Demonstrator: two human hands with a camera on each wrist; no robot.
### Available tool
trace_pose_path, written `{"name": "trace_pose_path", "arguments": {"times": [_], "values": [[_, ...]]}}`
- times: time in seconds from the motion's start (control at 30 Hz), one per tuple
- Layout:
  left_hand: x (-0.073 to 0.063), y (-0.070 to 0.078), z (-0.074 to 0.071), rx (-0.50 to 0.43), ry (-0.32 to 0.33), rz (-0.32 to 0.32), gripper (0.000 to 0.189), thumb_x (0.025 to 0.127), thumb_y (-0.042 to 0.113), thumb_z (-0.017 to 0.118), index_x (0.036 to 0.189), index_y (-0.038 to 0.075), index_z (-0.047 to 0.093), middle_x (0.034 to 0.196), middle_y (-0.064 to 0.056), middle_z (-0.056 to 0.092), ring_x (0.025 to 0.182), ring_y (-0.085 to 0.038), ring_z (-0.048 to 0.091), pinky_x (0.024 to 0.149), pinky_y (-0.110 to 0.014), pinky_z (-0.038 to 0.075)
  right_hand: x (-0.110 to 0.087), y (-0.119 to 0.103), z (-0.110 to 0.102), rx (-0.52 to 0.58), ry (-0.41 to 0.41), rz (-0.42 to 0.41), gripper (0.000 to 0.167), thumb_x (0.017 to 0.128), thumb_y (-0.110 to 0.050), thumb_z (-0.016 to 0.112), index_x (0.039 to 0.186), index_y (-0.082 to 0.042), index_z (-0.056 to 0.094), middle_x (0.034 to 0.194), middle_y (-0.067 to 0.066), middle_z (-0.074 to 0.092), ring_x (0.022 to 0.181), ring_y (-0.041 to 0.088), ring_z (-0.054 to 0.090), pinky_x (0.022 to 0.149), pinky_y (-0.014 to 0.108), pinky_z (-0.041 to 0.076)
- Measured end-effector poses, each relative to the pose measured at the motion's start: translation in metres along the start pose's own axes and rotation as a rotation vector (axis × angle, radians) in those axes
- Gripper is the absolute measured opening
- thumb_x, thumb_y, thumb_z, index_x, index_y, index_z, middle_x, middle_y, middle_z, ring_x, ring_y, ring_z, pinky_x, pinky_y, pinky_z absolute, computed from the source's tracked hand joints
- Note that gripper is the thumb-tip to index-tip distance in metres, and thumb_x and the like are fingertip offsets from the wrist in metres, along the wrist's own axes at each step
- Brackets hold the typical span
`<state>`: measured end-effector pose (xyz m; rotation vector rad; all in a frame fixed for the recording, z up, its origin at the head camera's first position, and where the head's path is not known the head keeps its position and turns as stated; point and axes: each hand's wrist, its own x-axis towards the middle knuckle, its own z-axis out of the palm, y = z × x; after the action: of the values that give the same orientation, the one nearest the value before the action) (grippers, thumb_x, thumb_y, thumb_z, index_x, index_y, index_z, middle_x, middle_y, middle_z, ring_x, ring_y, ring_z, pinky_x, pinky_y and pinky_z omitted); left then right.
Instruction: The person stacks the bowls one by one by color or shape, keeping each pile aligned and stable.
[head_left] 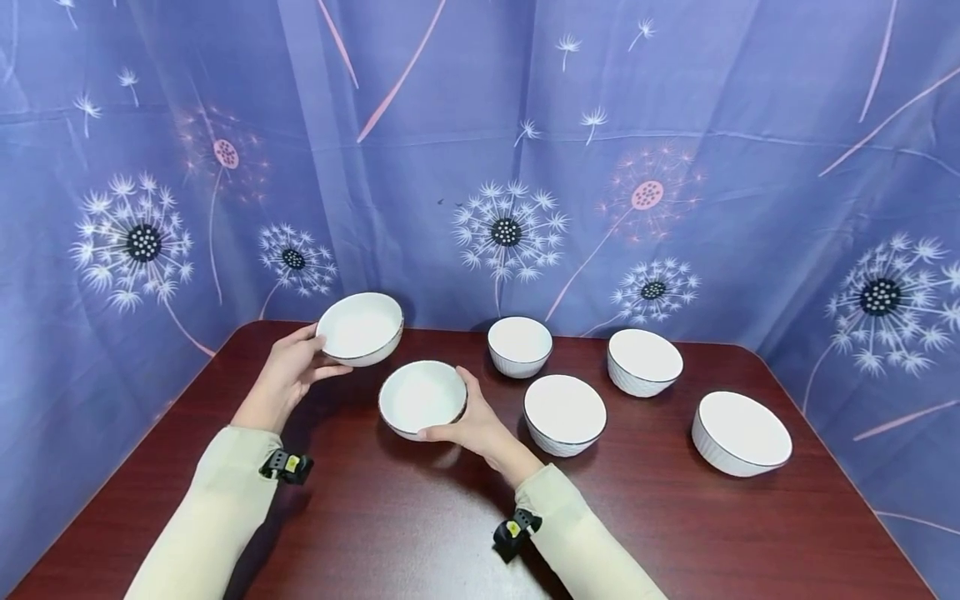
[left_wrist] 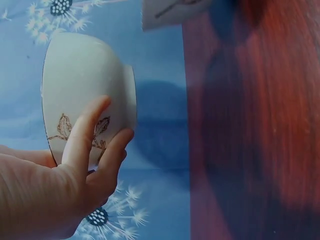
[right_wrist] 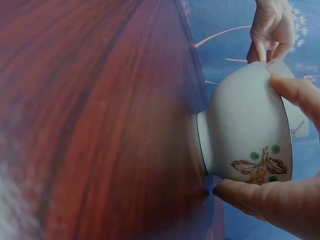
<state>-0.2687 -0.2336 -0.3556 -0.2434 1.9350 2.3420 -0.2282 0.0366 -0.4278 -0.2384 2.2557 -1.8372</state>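
Head view gives me two bowls in grasp at once: the left hand (head_left: 296, 362) grips the left-hand bowl (head_left: 363, 327) by its near left side, thumb at the rim, while the right hand (head_left: 468, 421) holds the right-hand bowl (head_left: 422, 398) from its right side, thumb at the near rim. To manage this well, I'd move one bowl at a time, since their rims sit close and a careless swing could knock them together. I'd level the left-hand bowl, which tilts a little toward me, and lower it foot first onto the table (head_left: 390, 542); the left wrist view suggests its foot is raised off the wood. Its smooth wall looks likely to slip, so I'd favour steady pressure from the fingers spread along the leaf pattern. For the right-hand bowl, I cannot tell whether the foot touches the wood. As for placing, the left-hand bowl lies farther back and left of its partner, with a narrow gap between them, and both are between the hands. Right of the right hand stand four more bowls: the nearest bowl (head_left: 565, 412), a small bowl (head_left: 520, 346) behind it, a back bowl (head_left: 645, 360) and the rightmost bowl (head_left: 741, 433).
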Motion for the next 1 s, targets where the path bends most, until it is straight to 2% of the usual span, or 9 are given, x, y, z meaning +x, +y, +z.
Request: {"name": "trace_pose_path", "arguments": {"times": [0.23, 0.4, 0.53, 0.67, 0.87, 1.0], "values": [[-0.007, 0.003, 0.011, 0.032, -0.038, 0.007, 0.052, 0.104, 0.007, 0.03, 0.153, 0.003, 0.012, 0.152, -0.029, 0.021, 0.075, -0.009, 0.067, 0.078, -0.037, 0.058, -0.002, -0.002, -0.001, -0.018, 0.0, -0.006, 0.114, 0.067, -0.015, 0.087, 0.154, -0.015, 0.012, 0.149, 0.018, 0.032, 0.132, 0.034, 0.037, 0.109, 0.054, 0.03], [-0.012, 0.002, 0.017, -0.008, -0.088, -0.008, 0.052, 0.104, 0.006, 0.03, 0.153, 0.001, 0.013, 0.149, -0.032, 0.022, 0.077, -0.012, 0.068, 0.08, -0.039, 0.057, -0.003, -0.003, -0.001, -0.026, -0.001, -0.008, 0.115, 0.067, -0.016, 0.087, 0.154, -0.015, 0.012, 0.148, 0.018, 0.033, 0.131, 0.034, 0.038, 0.108, 0.053, 0.031], [-0.016, 0.0, 0.023, -0.021, -0.124, -0.001, 0.052, 0.104, 0.004, 0.032, 0.152, 0.0, 0.015, 0.144, -0.033, 0.029, 0.079, -0.014, 0.069, 0.08, -0.04, 0.057, -0.003, -0.004, -0.002, -0.024, -0.008, -0.007, 0.115, 0.067, -0.016, 0.086, 0.154, -0.014, 0.011, 0.149, 0.018, 0.032, 0.132, 0.034, 0.037, 0.108, 0.052, 0.031], [-0.019, -0.002, 0.029, -0.007, -0.152, 0.024, 0.051, 0.103, 0.002, 0.034, 0.151, -0.003, 0.019, 0.13, -0.027, 0.043, 0.079, -0.015, 0.069, 0.078, -0.041, 0.057, -0.003, -0.005, -0.002, -0.021, -0.011, -0.004, 0.116, 0.067, -0.016, 0.087, 0.154, -0.013, 0.01, 0.15, 0.018, 0.03, 0.133, 0.034, 0.036, 0.108, 0.052, 0.031], [-0.022, -0.006, 0.033, 0.0, -0.176, 0.014, 0.051, 0.102, 0.0, 0.037, 0.15, -0.005, 0.021, 0.122, -0.022, 0.049, 0.079, -0.016, 0.068, 0.078, -0.044, 0.057, -0.003, -0.005, -0.001, -0.014, -0.017, -0.017, 0.117, 0.066, -0.01, 0.086, 0.154, -0.011, 0.008, 0.15, 0.019, 0.03, 0.133, 0.035, 0.035, 0.109, 0.053, 0.03], [-0.024, -0.009, 0.035, 0.006, -0.198, 0.009, 0.052, 0.101, -0.001, 0.039, 0.149, -0.007, 0.02, 0.105, -0.012, 0.059, 0.077, -0.017, 0.068, 0.074, -0.043, 0.058, -0.004, -0.006, -0.002, 0.0, -0.023, -0.016, 0.117, 0.066, -0.014, 0.087, 0.154, -0.011, 0.01, 0.15, 0.017, 0.03, 0.132, 0.033, 0.037, 0.109, 0.05, 0.029]]}}
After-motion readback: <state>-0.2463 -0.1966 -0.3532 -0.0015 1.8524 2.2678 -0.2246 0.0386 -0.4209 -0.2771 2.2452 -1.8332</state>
